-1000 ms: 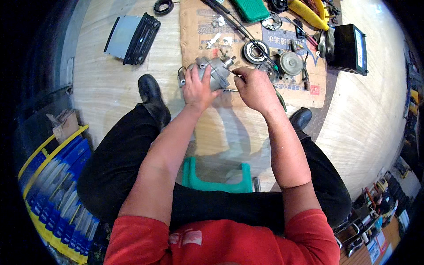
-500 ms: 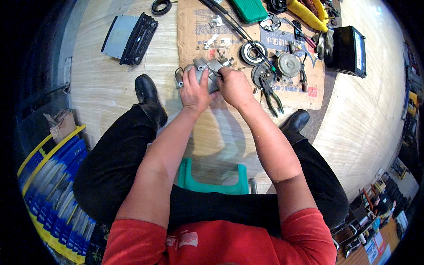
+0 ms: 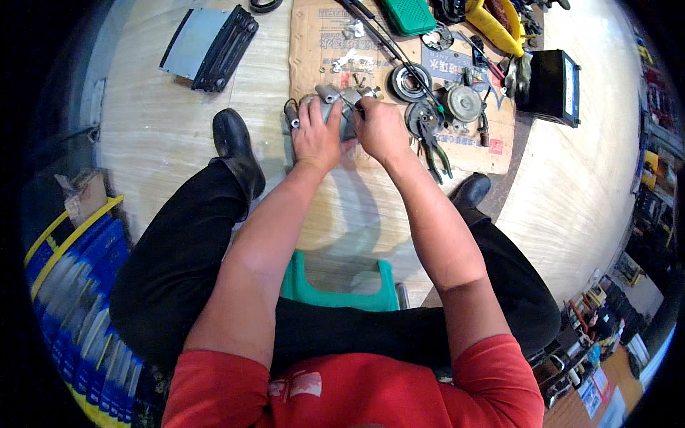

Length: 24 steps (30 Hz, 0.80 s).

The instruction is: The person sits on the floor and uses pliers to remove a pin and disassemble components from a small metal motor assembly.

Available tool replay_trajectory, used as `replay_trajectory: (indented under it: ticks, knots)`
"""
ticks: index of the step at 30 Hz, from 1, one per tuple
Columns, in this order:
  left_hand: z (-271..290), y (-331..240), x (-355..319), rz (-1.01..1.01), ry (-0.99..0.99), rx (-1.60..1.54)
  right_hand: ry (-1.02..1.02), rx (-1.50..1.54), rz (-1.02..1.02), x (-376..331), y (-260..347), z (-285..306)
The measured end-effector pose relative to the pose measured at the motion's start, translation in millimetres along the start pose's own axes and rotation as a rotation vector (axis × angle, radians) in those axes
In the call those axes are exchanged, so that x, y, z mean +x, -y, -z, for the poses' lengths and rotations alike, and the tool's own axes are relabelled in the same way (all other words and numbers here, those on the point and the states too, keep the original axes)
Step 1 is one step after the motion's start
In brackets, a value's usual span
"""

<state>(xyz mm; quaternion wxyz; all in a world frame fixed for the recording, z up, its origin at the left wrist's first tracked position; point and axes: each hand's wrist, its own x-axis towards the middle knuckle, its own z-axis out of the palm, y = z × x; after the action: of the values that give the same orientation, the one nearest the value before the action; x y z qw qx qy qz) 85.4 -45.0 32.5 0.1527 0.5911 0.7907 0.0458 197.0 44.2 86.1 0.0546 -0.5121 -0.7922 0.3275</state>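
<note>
My left hand [image 3: 317, 140] lies over a grey cast-metal housing [image 3: 347, 97], its fingers spread on top and pressing it to the cardboard's near left edge. My right hand [image 3: 382, 130] is closed against the housing's right side, fingers bent in a pinch. What sits in that pinch is hidden behind the fingers. Right of the right hand lie green-handled pliers [image 3: 442, 156], partly over a dark round plate [image 3: 417, 118]. Beyond them are a ringed pulley [image 3: 394, 83] and a round silver part [image 3: 462, 104].
The cardboard sheet [image 3: 308, 53] also carries black cables [image 3: 371, 27], a green case [image 3: 407, 16] and a yellow container [image 3: 482, 23]. A black battery [image 3: 546, 89] stands at right, a car radio [image 3: 196, 44] at left. A green stool [image 3: 342, 299] is beneath me.
The whole view has shifted slightly. Both hands stay on the housing, with only a small movement of the right fingers along its side.
</note>
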Motion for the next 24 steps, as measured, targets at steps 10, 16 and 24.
replay_trajectory:
  ticks: [10,16,24]
  knots:
    - [5.3,3.5,-0.3,-0.016,0.036,-0.018,-0.093,0.038,-0.068,-7.6,7.2,-8.8]
    - [4.8,6.3,0.1,-0.008,0.057,-0.038,-0.092,0.013,-0.115,-9.9,17.0,-10.1]
    - [8.7,5.9,0.6,-0.008,0.001,-0.105,-0.087,0.229,-0.236,-3.0,-12.8,-19.6]
